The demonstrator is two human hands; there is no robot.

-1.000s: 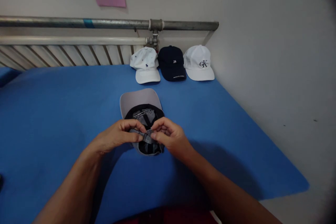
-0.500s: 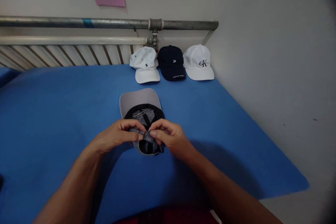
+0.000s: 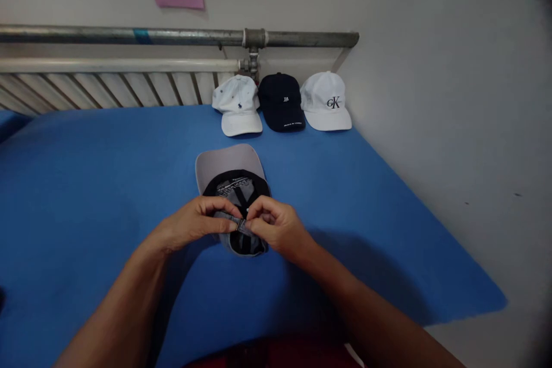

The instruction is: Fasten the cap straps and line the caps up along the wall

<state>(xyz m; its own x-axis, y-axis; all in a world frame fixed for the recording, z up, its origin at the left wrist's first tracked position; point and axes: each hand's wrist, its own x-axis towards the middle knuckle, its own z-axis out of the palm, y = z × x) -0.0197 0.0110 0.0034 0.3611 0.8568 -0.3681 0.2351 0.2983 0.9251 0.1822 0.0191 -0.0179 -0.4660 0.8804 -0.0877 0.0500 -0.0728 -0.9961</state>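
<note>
Pinching the back strap (image 3: 242, 229) of the gray baseball cap (image 3: 233, 178), the left hand (image 3: 196, 221) and the right hand (image 3: 282, 230) have their fingertips very near each other. This gray cap lies nearer to the person than the navy baseball cap (image 3: 281, 100), and a little to the left of it. Its opening faces upward and its brim points away, probably so that the strap is easy to reach. The left hand seems to steady one part while the right grips beside it. Compared with one second ago, the right fingertips are closer to the left ones; the gray cap remains in practically the same place.
</note>
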